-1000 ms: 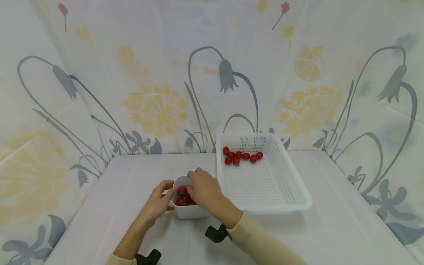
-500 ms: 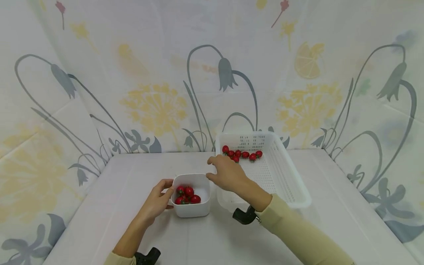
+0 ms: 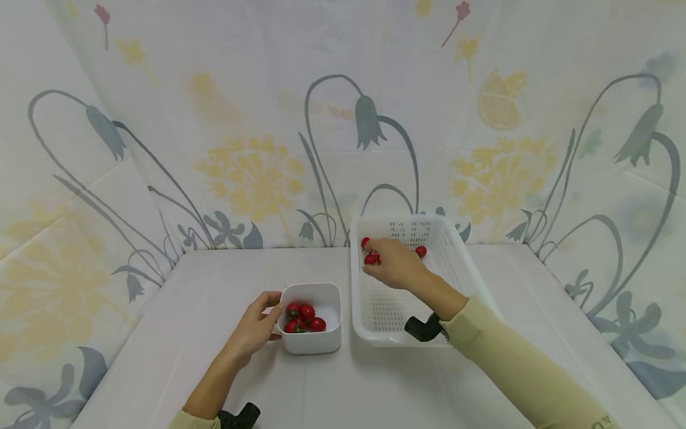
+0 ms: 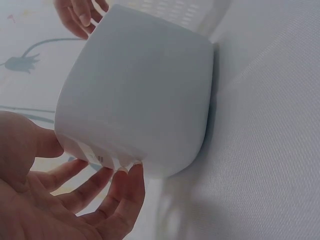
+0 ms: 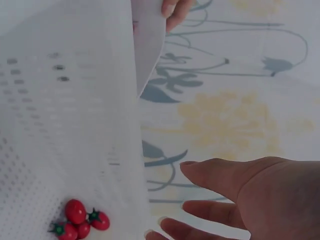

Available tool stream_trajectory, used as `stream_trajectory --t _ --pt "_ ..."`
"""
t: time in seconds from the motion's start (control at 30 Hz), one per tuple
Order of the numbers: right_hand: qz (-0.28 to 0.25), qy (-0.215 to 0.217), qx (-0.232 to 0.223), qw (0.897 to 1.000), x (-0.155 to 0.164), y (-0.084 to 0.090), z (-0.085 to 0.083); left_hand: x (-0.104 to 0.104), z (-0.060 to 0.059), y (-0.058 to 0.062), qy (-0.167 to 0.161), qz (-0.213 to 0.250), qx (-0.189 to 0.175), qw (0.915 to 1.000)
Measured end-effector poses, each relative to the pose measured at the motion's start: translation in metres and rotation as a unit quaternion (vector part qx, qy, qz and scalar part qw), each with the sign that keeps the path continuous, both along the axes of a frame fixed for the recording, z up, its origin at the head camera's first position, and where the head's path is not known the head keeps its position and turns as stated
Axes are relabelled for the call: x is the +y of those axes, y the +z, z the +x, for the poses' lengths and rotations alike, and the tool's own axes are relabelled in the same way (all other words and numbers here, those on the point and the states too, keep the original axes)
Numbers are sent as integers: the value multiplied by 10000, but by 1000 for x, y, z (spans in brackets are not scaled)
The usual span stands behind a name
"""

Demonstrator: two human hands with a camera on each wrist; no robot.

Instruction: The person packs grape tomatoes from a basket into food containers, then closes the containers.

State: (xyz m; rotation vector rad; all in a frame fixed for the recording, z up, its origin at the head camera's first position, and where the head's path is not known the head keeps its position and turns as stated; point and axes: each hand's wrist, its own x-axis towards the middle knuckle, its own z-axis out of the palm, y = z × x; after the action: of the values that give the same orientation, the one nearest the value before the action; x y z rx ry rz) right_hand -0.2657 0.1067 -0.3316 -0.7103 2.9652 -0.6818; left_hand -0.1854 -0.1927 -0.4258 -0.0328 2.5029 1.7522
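Note:
A small white bowl (image 3: 312,341) stands on the table and holds several red cherry tomatoes (image 3: 303,316). My left hand (image 3: 273,310) grips the bowl's left wall, thumb at the rim. In the left wrist view the fingers of that hand (image 4: 95,160) lie against the bowl (image 4: 140,95). My right hand (image 3: 375,259) reaches into the far end of a white perforated basket (image 3: 482,292), over a cluster of cherry tomatoes (image 3: 370,259). In the right wrist view this hand (image 5: 170,200) has its fingers spread and holds nothing. The tomatoes (image 5: 80,224) lie just beyond the fingertips.
The table (image 3: 214,286) is covered in white cloth, and flower-printed fabric hangs behind and at both sides. The basket stands just right of the bowl, near the back edge. Black wrist camera mounts (image 3: 423,329) show on both arms.
My right hand has left the bowl and moved right and back into the basket, down onto the tomatoes. My left hand and the bowl have stayed put.

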Motion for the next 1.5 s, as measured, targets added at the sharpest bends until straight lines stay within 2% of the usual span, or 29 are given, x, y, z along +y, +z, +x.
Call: stream_trajectory --t 0.1,0.23,0.37,0.57,0.77,1.0,1.13,1.2,1.5 --pt "-208 205 -23 9996 10 -4 -12 0 0 0 -4 -12 5 10000" --pt "-444 265 -236 9984 22 -10 -30 -1 0 1 -2 -4 11 10000" --pt "-540 202 -552 9968 31 -17 -50 -1 0 1 -13 8 10 10000" --pt "-798 -52 -1060 9911 41 -27 -68 0 0 1 -3 15 -9 10000" --pt "-1233 -472 -1658 9773 50 -45 -84 1 1 1 52 19 -20 10000" --pt "-1686 -744 -2385 9535 54 -65 -95 0 1 0 58 5 -13 10000" --pt "-1875 -820 -2656 9421 52 -72 -100 0 1 0 68 39 14 10000" --pt "-1862 -865 -2699 9407 50 -76 -103 0 1 0 70 44 27 10000" --pt "-1607 -1175 -2533 9467 38 -89 -108 2 2 1 112 -8 19 9999"
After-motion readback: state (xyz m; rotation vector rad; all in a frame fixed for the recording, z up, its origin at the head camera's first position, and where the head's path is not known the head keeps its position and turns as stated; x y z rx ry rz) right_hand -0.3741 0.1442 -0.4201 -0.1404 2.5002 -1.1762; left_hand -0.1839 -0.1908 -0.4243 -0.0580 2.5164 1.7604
